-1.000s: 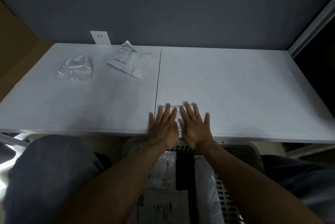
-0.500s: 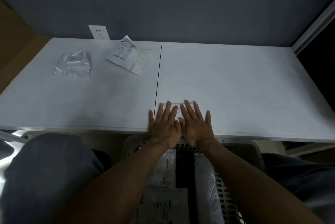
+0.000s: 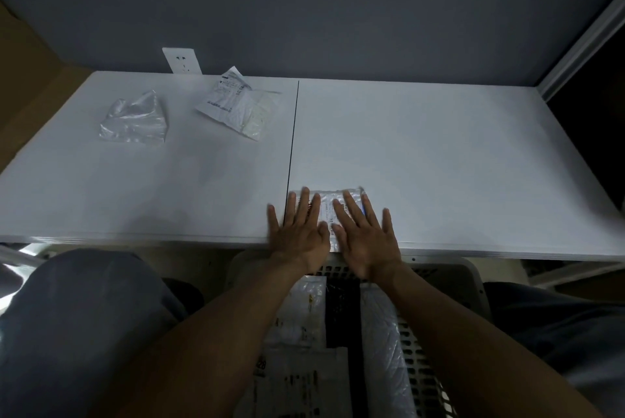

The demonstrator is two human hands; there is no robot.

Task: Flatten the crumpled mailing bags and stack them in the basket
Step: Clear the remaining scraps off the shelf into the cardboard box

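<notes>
Head view, looking down over a white table (image 3: 439,153) made of two panels that meet at a dark seam (image 3: 293,133). Both hands lie palm-down at the near edge, just right of the seam, with the fingers straight and spread. The left hand (image 3: 299,231) and the right hand (image 3: 367,235) sit side by side, thumbs almost touching, and neither one is curled round anything. Under them is a small mailing bag (image 3: 328,206) pressed flat against the tabletop. Its pale printed surface shows between the fingers and past the fingertips, and its near edge reaches the rim of the table. Two more bags lie well apart from the hands on the far left panel. One is a crumpled clear bag (image 3: 135,120) that stands puffed up. The other is a creased printed bag (image 3: 236,106), nearer the seam, with one corner lifted toward the wall. Behind that one, a white wall socket (image 3: 182,60) sits on the grey wall. Below the table edge, between the person's knees, stands a pale perforated basket (image 3: 473,277). It already holds flattened bags, laid one over another: a white printed one (image 3: 304,309) on the left and a clear quilted one (image 3: 382,333) on the right, with a dark strip between them. The forearms cross above the basket, and grey trousers (image 3: 77,316) fill the lower left corner.
</notes>
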